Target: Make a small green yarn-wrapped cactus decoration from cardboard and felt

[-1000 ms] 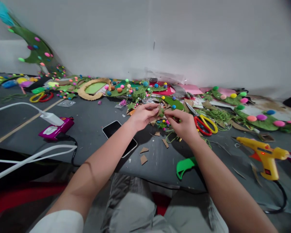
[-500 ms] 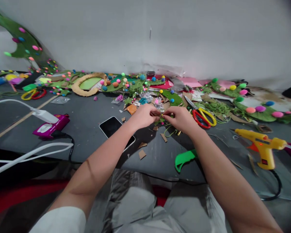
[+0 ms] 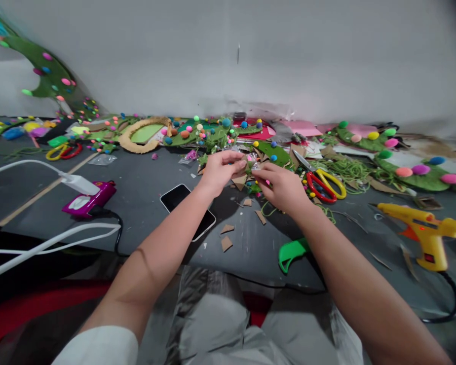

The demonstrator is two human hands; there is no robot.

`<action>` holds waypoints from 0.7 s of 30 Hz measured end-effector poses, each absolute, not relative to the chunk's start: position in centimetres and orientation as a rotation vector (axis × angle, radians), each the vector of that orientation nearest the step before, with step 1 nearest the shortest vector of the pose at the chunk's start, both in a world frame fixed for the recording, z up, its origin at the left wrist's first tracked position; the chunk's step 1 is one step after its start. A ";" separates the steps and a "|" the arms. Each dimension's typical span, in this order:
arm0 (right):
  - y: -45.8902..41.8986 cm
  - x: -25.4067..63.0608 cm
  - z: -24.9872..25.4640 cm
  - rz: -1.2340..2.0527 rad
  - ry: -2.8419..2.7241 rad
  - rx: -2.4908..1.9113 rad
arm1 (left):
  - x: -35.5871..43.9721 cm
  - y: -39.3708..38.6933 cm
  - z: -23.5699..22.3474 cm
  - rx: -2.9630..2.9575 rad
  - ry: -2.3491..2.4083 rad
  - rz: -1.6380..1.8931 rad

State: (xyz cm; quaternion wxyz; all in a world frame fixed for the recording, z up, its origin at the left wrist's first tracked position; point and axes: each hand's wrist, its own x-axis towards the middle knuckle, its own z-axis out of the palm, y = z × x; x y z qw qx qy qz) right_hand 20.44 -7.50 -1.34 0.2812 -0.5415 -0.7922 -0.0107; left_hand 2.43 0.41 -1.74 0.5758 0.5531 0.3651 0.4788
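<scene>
My left hand pinches a small green piece between thumb and fingers, just above the cluttered middle of the table. Facing it, my right hand has thumb and fingertips pressed together near that piece; what they hold is too small to make out. Below the hands are cardboard scraps, small pom-poms and a loop of green yarn. Red and yellow-handled scissors lie beside my right hand. A phone lies partly under my left forearm.
A yellow glue gun rests at the right, its cable trailing off the edge. A green-handled cutter lies by my right forearm. At the left is a purple power adapter with cables. Green pom-pom decorations and a straw-coloured ring line the back.
Both hands have risen slightly from the table, and my fingertips have moved a little apart, with the green piece now showing between them. The view has shifted slightly left.
</scene>
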 end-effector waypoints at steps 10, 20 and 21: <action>-7.1 22.2 -1.1 0.192 -2.139 -1.443 | 1.8 -0.5 -1.9 1.732 0.747 0.641; -7.2 20.1 -1.3 0.183 -2.024 -1.434 | 2.5 0.0 -2.0 1.766 0.920 1.097; -7.2 20.1 -1.4 0.161 -2.028 -1.430 | 2.5 0.2 -2.1 1.667 0.903 1.125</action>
